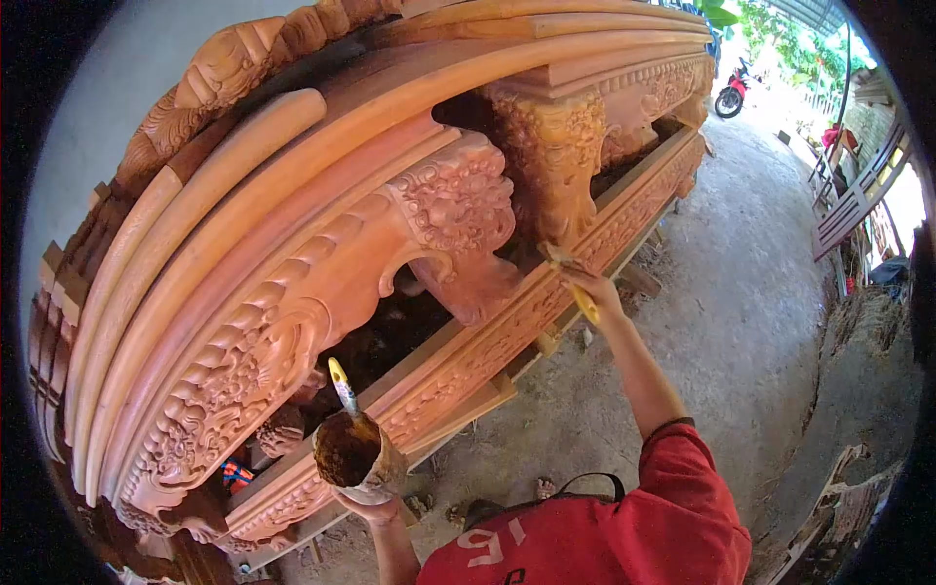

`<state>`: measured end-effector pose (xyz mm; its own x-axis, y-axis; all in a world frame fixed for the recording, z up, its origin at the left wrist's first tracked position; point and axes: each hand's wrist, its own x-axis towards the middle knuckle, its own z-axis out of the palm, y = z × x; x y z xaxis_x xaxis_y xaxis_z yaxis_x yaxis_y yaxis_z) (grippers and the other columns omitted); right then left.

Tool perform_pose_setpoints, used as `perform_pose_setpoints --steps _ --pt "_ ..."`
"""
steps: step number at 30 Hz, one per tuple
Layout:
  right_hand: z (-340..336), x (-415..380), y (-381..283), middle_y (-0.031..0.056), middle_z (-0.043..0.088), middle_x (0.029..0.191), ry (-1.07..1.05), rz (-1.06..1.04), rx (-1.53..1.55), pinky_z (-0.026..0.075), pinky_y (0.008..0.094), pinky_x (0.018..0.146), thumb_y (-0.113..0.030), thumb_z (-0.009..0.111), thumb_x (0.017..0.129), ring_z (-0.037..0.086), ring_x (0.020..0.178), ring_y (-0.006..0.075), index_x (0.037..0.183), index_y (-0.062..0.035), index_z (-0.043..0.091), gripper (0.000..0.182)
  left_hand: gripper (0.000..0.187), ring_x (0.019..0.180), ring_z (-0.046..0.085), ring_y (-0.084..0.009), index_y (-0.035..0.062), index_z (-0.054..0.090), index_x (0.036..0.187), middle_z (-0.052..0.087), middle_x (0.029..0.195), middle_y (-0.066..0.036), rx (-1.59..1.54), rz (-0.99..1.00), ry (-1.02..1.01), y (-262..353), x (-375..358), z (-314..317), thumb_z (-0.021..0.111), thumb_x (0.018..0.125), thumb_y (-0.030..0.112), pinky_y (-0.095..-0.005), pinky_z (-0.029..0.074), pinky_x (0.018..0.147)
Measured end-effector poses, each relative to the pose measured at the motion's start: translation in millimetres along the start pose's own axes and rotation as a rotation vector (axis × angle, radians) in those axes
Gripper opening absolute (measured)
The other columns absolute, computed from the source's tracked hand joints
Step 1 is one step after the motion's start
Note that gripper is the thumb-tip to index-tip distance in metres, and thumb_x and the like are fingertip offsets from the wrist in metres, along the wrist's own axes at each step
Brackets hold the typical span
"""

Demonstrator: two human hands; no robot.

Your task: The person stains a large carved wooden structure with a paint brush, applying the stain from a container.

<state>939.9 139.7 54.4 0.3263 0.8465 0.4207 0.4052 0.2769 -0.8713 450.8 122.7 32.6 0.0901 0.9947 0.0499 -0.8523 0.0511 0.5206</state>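
My right hand is closed around a paintbrush with a yellow handle. The brush's bristles are at the foot of a carved leg, just above the lower rail; whether they touch the wood is hard to tell. My left hand grips a can from below, its mouth tilted toward me and its inside coated dark brown. A second paintbrush with a yellow handle stands in that can. Both hands are along the near side of a large carved wooden piece of furniture, partly orange-brown and glossy.
The carved lower rail rests on wooden blocks above a concrete floor. Something blue and orange lies beneath the left end. A wooden frame leans at the right, and a red motorbike stands farther back.
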Motion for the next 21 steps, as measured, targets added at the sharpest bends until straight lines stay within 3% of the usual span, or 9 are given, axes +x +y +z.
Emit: perform_pose_setpoints --steps 1,5,8,10,11,14,18,20,21 --pt "-1 4 2 0.0082 0.055 0.112 0.13 0.051 0.461 0.039 0.0274 0.087 -0.002 0.051 0.081 0.049 0.106 0.0177 0.106 -0.0053 0.058 0.026 0.069 0.117 0.035 -0.0303 0.02 0.034 0.128 0.035 0.13 -0.006 0.002 0.001 0.0 0 0 0 0.036 0.074 0.064 -0.0488 0.034 0.092" --pt "11 5 -49 0.0099 0.057 0.105 0.211 0.002 -0.089 0.039 0.0291 0.089 -0.007 0.059 0.079 0.05 0.104 0.019 0.107 0.0002 0.055 0.029 0.069 0.117 0.036 -0.0305 0.0195 0.034 0.127 0.036 0.129 -0.006 0.007 -0.001 0.0 -1 -1 3 0.035 0.075 0.063 -0.0487 0.035 0.091" --pt "19 15 -36 0.0105 0.057 0.101 0.323 0.147 -0.049 0.043 0.0303 0.079 -0.018 0.056 0.083 0.055 0.092 0.0204 0.104 0.0008 0.054 0.028 0.068 0.116 0.037 -0.0307 0.0192 0.035 0.127 0.037 0.129 -0.006 0.012 0.003 -0.008 -1 2 8 0.035 0.075 0.063 -0.0486 0.035 0.091" --pt "25 25 -17 0.0109 0.057 0.098 0.513 0.293 0.395 0.045 0.0289 0.076 -0.016 0.058 0.082 0.055 0.089 0.0189 0.105 -0.0007 0.053 0.028 0.068 0.116 0.037 -0.0308 0.019 0.035 0.127 0.037 0.129 -0.006 0.012 0.006 -0.015 -1 2 11 0.035 0.075 0.063 -0.0485 0.036 0.091" --pt "23 28 -13 0.0098 0.057 0.096 0.433 0.392 0.122 0.05 0.0272 0.064 -0.012 0.06 0.08 0.055 0.086 0.0175 0.105 -0.0019 0.049 0.03 0.068 0.116 0.037 -0.0309 0.0189 0.035 0.127 0.037 0.129 -0.006 0.009 0.009 -0.007 0 1 11 0.035 0.075 0.063 -0.0485 0.036 0.09" --pt "21 26 -27 0.0083 0.057 0.096 0.33 0.552 0.34 0.052 0.0262 0.053 -0.015 0.06 0.08 0.056 0.087 0.0183 0.107 -0.0037 0.047 0.032 0.067 0.115 0.038 -0.031 0.0185 0.035 0.126 0.038 0.128 -0.006 -0.007 0.012 0.044 1 0 -1 0.034 0.076 0.062 -0.0483 0.036 0.09" --pt "15 13 -18 0.0082 0.056 0.099 0.22 0.454 0.336 0.053 0.0286 0.049 -0.018 0.059 0.08 0.056 0.089 0.0199 0.104 -0.0025 0.046 0.032 0.067 0.114 0.039 -0.0313 0.0181 0.036 0.126 0.038 0.128 -0.006 -0.074 0.05 0.153 2 -8 -25 0.034 0.076 0.062 -0.0482 0.037 0.089" --pt "8 14 -20 0.0067 0.058 0.093 0.332 0.483 0.519 0.051 0.0277 0.052 -0.019 0.061 0.079 0.061 0.071 0.0183 0.103 -0.0027 0.048 0.032 0.069 0.115 0.038 -0.0321 0.0185 0.034 0.128 0.036 0.129 -0.006 -0.005 -0.002 0.002 4 -12 -17 0.033 0.075 0.064 -0.0482 0.036 0.09" --pt "7 19 -17 0.0092 0.056 0.097 0.473 0.519 0.546 0.052 0.0293 0.058 -0.018 0.061 0.079 0.06 0.077 0.0203 0.108 -0.0036 0.044 0.037 0.071 0.115 0.038 -0.0324 0.0187 0.032 0.128 0.035 0.13 -0.006 0.032 -0.024 -0.075 5 -13 -13 0.032 0.075 0.065 -0.0481 0.036 0.091"
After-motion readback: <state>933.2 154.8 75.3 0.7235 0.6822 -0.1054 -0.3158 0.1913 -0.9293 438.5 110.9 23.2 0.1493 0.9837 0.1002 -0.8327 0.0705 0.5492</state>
